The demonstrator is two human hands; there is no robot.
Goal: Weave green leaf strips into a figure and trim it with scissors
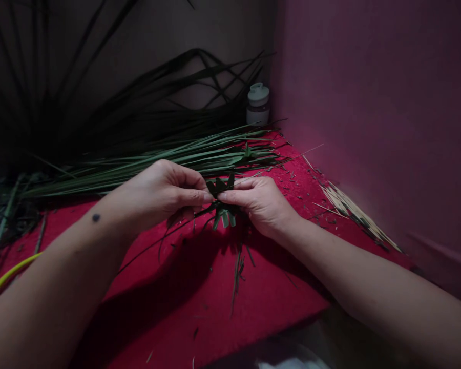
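Between my two hands, above the red surface, is a small dark green piece of folded leaf strips [225, 216] with several cut, pointed ends. My left hand [169, 192] pinches its left side between thumb and fingers. From the right, my right hand [255, 201] is closed on the same piece, thumb on top. A long thin dark strip [146, 249] trails from it down to the left, passing under my left wrist. My fingers hide the middle of the leaf piece. Behind my hands lies a bundle of long green leaf strips [200, 154].
Pale thin sticks [353, 212] lie along the right wall. A jar with a white lid [258, 105] stands in the back corner. At left, a yellow loop handle [13, 277] shows beside my forearm. Leaf scraps [238, 271] litter the red table [169, 328]. Dark fronds [169, 72] rise behind.
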